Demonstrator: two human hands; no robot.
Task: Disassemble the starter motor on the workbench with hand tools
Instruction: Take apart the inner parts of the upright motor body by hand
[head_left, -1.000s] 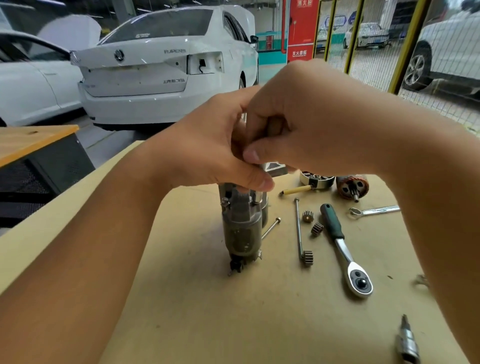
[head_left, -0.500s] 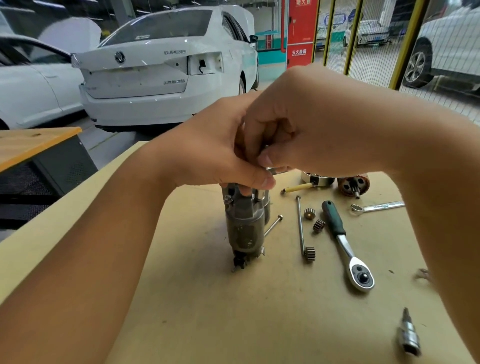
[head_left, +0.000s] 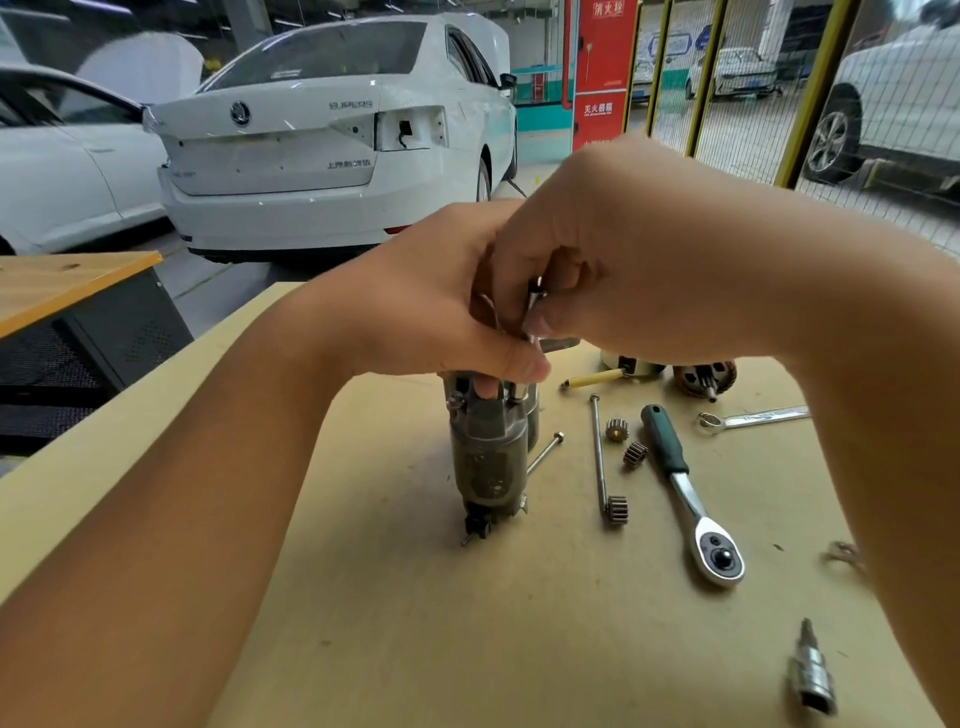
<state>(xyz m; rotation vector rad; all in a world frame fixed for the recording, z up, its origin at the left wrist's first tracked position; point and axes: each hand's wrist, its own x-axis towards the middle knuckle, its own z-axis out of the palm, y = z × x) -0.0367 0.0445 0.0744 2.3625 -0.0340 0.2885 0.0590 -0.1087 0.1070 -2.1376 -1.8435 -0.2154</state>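
Upright on the workbench (head_left: 363, 649), the starter motor (head_left: 485, 457) has dipped slightly; left hand (head_left: 441, 306) clamps its top, right hand (head_left: 623, 270) has shifted to pinch a small metal tool (head_left: 535, 296) there, probably loosening a fastener; ratchet (head_left: 685, 488) lies unused nearby.

Starter motor (head_left: 488, 457): grimy grey cyl. body, upright on counter (head_left: 415, 623), top end hidden. Ratchet (head_left: 691, 499), green grip, flat to its right, apart.

Hidden: starter motor (head_left: 488, 457) top, covered by your left hand (head_left: 441, 301) and right hand (head_left: 623, 260); tool in your grip mostly concealed. Hidden: small metal part (head_left: 844, 553) behind your right forearm, unidentifiable. Cut off: both forearms at frame edges.
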